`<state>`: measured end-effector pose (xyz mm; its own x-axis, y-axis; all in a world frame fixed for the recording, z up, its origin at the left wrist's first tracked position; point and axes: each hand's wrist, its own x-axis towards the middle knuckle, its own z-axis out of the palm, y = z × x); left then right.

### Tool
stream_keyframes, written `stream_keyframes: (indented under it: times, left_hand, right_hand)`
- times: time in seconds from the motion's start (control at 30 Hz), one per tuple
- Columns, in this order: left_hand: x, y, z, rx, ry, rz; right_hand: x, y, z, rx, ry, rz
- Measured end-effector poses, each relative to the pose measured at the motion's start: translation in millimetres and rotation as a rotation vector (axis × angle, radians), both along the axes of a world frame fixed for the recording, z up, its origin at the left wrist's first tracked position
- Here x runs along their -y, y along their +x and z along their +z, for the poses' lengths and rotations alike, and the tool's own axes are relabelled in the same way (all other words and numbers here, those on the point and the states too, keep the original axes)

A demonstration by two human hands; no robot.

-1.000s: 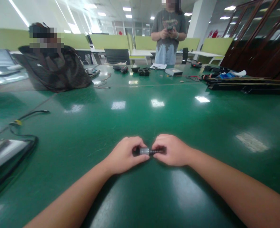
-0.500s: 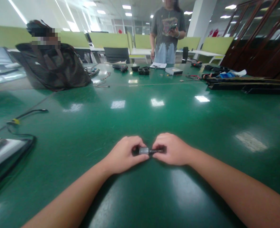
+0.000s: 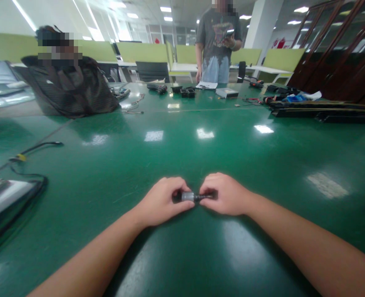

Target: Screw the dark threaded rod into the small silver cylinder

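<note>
A small dark cylindrical tool (image 3: 188, 196) with a grey band lies level just above or on the green table (image 3: 182, 152). My left hand (image 3: 165, 201) is closed round its thicker left part, thumb along the near side. Fingers and thumb of my right hand (image 3: 224, 194) pinch the thin, dark, ridged right part. A small gap separates the two hands, and the thin part shows between them. Both ends of the tool are partly hidden by the fingers.
A large dark bag (image 3: 74, 88) stands at the back left. Cables (image 3: 43, 145) and a flat, pale object (image 3: 9, 198) lie at left. Black bars (image 3: 325, 110) are stacked at the back right. Behind the table stands a person (image 3: 218, 41) holding a phone.
My right hand has shifted very slightly to the right. The standing person's phone and hand have moved a little. Both my hands keep their hold.
</note>
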<state>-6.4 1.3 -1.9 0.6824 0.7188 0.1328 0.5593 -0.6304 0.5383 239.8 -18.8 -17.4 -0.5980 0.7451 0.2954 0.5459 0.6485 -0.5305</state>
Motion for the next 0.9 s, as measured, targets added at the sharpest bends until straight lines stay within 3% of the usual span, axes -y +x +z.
stream_keyframes:
  times: [0.9]
  left_hand:
    - [-0.7,0.2,0.0,-0.004,-0.003,-0.014]
  right_hand:
    - [-1.2,9.8,4.2,0.049,-0.018,-0.008]
